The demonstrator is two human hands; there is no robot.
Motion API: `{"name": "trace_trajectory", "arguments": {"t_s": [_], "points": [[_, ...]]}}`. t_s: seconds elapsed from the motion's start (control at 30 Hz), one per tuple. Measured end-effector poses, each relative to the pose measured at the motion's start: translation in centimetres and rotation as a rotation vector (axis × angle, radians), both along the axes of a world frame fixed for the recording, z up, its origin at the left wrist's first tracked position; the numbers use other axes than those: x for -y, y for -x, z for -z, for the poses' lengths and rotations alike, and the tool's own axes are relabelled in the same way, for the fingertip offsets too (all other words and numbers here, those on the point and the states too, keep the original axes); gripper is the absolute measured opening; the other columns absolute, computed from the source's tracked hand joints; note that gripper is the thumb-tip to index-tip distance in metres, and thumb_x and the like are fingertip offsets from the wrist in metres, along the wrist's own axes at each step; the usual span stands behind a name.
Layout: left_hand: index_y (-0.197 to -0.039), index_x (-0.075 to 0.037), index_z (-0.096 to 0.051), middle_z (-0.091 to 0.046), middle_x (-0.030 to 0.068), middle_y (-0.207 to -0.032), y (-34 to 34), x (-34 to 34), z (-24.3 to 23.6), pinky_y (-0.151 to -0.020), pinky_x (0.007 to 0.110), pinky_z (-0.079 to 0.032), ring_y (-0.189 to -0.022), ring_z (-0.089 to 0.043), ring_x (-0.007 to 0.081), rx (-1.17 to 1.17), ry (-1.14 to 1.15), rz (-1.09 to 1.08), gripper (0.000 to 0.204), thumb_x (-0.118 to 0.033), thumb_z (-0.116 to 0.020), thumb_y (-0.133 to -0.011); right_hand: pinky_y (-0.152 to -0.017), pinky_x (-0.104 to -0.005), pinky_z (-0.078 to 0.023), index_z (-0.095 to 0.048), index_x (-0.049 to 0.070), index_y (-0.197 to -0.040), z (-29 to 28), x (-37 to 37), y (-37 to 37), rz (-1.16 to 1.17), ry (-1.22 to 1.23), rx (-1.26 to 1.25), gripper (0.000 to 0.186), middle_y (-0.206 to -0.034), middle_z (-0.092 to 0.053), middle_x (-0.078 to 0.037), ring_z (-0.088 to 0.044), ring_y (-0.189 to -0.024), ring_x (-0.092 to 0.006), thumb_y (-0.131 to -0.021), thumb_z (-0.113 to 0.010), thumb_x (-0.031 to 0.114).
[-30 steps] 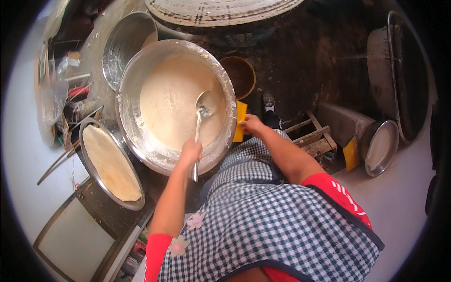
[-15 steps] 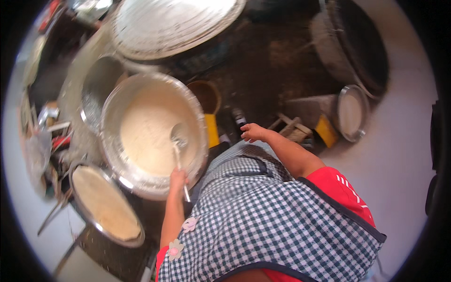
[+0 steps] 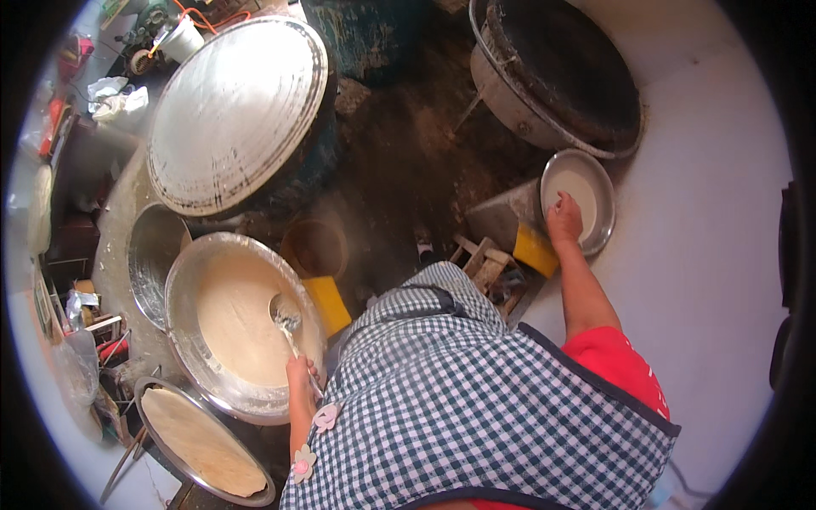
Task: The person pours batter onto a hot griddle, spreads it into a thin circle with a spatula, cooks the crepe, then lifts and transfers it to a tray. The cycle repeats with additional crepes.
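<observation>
My left hand (image 3: 300,374) is wrapped around the handle of a metal ladle (image 3: 287,321). Its bowl rests in the pale batter (image 3: 238,306) that fills much of a large metal basin (image 3: 180,344) on the left. Over on the right, my right hand (image 3: 564,219) hovers over a smaller metal bowl (image 3: 604,212) with whitish liquid in it. Its fingers are loosely bent and apart, with nothing visible in them. Whether the fingertips touch the liquid I cannot tell.
A round pale griddle (image 3: 242,115) stands at the far left, and a dark round pan (image 3: 569,68) at the far right. Nearer on the left is a tray of thin flatbreads (image 3: 200,438). Yellow blocks (image 3: 326,304) and a wooden stool (image 3: 486,263) stand close to my legs.
My right hand has swung out from beside my lap to the small bowl on the right. The view has turned rightward. My left hand keeps its hold on the ladle.
</observation>
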State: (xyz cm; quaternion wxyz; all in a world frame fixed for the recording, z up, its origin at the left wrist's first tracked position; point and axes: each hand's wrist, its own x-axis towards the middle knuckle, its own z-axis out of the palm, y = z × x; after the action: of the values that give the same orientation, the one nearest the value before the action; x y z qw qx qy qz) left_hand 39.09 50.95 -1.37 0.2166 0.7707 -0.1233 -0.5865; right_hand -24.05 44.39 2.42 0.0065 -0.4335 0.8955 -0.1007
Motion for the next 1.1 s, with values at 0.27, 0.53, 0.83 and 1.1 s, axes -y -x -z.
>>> {"name": "trace_trajectory", "arguments": {"t_s": [0.27, 0.53, 0.83, 1.1], "points": [[-0.078, -0.012, -0.041, -0.039, 0.0012, -0.054, 6.5, 2.5, -1.2, -0.034, 0.028, -0.033, -0.040, -0.039, 0.0125, 0.182, -0.021, -0.243, 0.004, -0.013, -0.041, -0.082, -0.082, -0.0418, -0.044, -0.060, 0.009, -0.099, 1.7, -1.3, 12.9, -0.036, -0.550, 0.084, 0.023, -0.100, -0.060, -0.017, -0.056, -0.096, -0.0339, -0.081, -0.049, 0.019], [-0.088, -0.010, -0.047, -0.044, 0.0032, -0.059, 7.9, 3.6, 0.8, -0.035, 0.030, -0.037, -0.045, -0.048, 0.0151, 0.349, 0.072, -0.410, 0.010, -0.009, -0.040, -0.081, -0.071, -0.0373, -0.046, -0.060, 0.001, -0.093, 8.5, -5.7, 23.6, -0.105, -0.253, 0.243, 0.025, -0.090, -0.062, -0.015, -0.059, -0.083, -0.0306, -0.077, -0.054, 0.019], [-0.106, -0.005, -0.057, -0.063, 0.0132, -0.090, -0.7, 4.0, 6.8, -0.070, 0.036, -0.048, -0.080, -0.061, 0.0257, 0.610, 0.095, -0.550, 0.031, -0.006, -0.042, -0.079, -0.080, -0.0358, -0.048, -0.052, -0.004, -0.108, 7.1, -8.2, 30.7, 0.013, -0.310, 0.304, 0.036, -0.108, -0.059, -0.016, -0.057, -0.097, -0.0267, -0.075, -0.056, 0.011], [-0.114, -0.008, -0.053, -0.059, 0.0220, -0.101, -0.3, 5.3, 6.4, -0.082, 0.045, -0.045, -0.095, -0.057, 0.0379, 0.738, -0.089, 0.255, 0.035, -0.016, -0.044, -0.082, -0.078, -0.0367, -0.048, -0.052, -0.005, -0.105, -5.2, -4.5, 24.6, -0.017, -0.285, -0.124, 0.035, -0.105, -0.059, -0.017, -0.057, -0.094, -0.0283, -0.075, -0.055, 0.012]]}}
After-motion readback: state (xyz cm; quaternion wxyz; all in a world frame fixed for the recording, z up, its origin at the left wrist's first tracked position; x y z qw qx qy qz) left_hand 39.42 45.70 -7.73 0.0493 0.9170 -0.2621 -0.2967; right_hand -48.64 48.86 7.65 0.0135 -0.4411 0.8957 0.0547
